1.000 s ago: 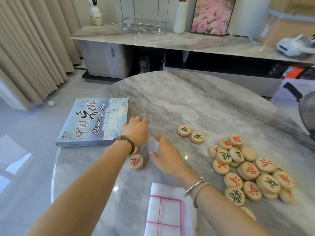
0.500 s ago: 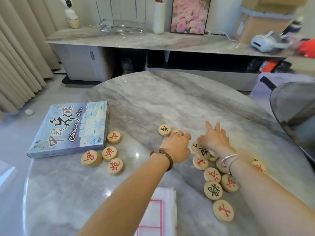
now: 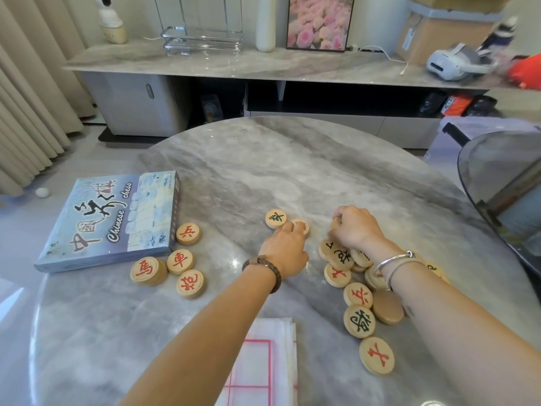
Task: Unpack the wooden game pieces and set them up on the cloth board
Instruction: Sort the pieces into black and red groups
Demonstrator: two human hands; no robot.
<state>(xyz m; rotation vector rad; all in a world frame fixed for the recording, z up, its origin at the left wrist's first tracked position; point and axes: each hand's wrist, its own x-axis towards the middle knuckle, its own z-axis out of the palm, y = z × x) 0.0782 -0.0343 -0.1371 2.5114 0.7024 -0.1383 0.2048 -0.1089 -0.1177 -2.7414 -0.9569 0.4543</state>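
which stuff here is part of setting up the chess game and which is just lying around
Part of the job:
- wooden pieces, loose on the marble table
- four red pieces by the box
- folded cloth board, at the near edge
- Chinese chess box

Just lying about:
- flower picture
- white bottle
- clear rack
- white headset
- cardboard box

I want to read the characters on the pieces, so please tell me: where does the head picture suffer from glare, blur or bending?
Head view: small glare spot on the marble table just beside the left hand; the white device and red object at far right are motion-blurred; the shelf edge and curtain bow from wide-angle distortion; the red pieces near the box read sharply.
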